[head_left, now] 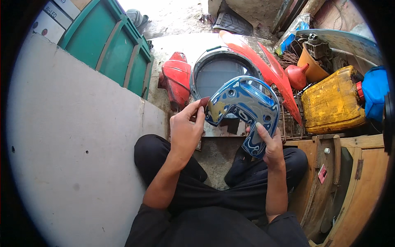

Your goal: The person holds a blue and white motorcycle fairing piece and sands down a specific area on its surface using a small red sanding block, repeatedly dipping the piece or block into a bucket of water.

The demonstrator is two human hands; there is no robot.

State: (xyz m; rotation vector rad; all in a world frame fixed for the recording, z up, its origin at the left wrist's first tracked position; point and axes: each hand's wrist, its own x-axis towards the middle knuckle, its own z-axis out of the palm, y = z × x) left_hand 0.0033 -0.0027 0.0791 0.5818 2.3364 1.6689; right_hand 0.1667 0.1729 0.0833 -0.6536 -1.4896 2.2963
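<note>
My right hand [271,144] grips the lower end of a glossy blue curved panel [265,109], its thumb on the front face. The panel is tilted up over my knees and has a few round holes. At its left end, my left hand [186,125] pinches a small reddish-brown piece of sandpaper [203,103] between thumb and fingers, right beside the panel's edge. Behind the panel stands a round basin [195,88] of dark water, partly hidden by it.
A red fairing piece [177,78] lies left of the basin, and long red panels [267,68] lie to its right. Farther right are a red funnel [297,76], an orange bucket [310,66] and a yellow jerrycan [331,103]. A white wall [78,123] and wooden furniture [366,177] flank me.
</note>
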